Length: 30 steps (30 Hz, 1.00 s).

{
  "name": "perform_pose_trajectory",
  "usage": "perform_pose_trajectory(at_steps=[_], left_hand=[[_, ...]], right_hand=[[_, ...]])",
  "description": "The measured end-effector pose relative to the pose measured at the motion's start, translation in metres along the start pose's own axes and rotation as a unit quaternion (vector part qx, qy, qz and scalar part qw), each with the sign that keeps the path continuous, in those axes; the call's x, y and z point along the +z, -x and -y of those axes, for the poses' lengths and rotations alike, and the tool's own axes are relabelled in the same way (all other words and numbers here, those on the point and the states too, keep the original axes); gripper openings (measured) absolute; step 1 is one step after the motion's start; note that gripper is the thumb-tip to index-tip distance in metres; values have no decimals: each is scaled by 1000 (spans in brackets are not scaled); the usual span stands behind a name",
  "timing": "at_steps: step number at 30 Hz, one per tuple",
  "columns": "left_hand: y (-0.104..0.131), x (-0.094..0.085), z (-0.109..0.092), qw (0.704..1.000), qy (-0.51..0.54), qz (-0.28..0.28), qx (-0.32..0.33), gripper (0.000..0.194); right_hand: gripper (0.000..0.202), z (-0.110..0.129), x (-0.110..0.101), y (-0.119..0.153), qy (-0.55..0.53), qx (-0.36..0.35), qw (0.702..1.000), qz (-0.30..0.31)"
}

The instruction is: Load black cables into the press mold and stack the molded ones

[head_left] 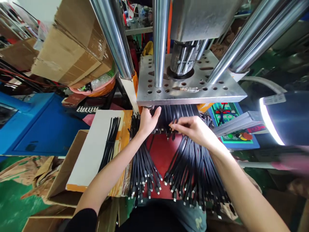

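Observation:
My left hand reaches to the front edge of the metal press plate. Its thumb is stretched away from the other fingers, whose tips are hidden under the plate. Close to my right hand, a row of black cables lies side by side under the plate. My right thumb and fingers are pinched together on a small dark cable end. Below that hand spreads a big bundle of black USB cables with metal plugs toward me. A smaller bundle of cables hangs beside my left forearm. Red surface shows between them.
Steel columns rise around the press ram. On the left, a white board carries a few tied black cables. A control panel with buttons and a bright lamp stand at the right. Cardboard boxes are at the left.

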<state>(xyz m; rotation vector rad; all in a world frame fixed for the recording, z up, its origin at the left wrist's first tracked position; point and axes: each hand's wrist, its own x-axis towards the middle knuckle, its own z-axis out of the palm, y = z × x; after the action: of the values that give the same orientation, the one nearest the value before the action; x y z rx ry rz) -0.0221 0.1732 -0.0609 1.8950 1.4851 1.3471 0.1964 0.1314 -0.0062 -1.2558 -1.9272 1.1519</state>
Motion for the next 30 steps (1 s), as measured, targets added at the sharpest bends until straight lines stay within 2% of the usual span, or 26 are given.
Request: perform_pose_trajectory(at_steps=[1,3,6,8,10,13,15,19,23,27,29,30], left_hand=[[6,-3,-2,1000,-10,-5,26,20],[20,-14,-6,991,-39,19,123,25],[39,-32,-8,944,-86,126,293,27],[44,-39,-5,913,-116,174,350,29],[42,-42,-3,896,-150,190,371,32],[38,-38,-3,874,-197,205,394,32],[39,-35,-7,862,-234,210,397,30],[48,-31,-19,864,-282,213,359,35],[58,-26,-28,868,-310,214,324,47],[67,-20,-39,857,-370,217,287,50],[71,-18,-45,848,-394,231,269,57],[73,-17,-47,845,-399,241,261,63]], right_hand=[[59,-3,-1,-13,2,-8,1000,-6],[60,-9,1,-32,6,-11,1000,-8],[58,-16,2,-47,22,-34,999,1],[53,-20,3,-52,41,-69,997,0],[47,-24,4,-56,69,-93,993,-21],[38,-30,7,-57,96,-100,988,-62],[30,-32,7,-55,73,-88,991,-68],[34,-35,6,-50,-8,-54,998,-43],[30,-34,9,-53,-10,-43,996,-75],[25,-31,15,-45,46,-22,988,-146],[26,-29,16,-30,123,-58,975,-174],[31,-29,16,-20,172,-84,967,-169]])
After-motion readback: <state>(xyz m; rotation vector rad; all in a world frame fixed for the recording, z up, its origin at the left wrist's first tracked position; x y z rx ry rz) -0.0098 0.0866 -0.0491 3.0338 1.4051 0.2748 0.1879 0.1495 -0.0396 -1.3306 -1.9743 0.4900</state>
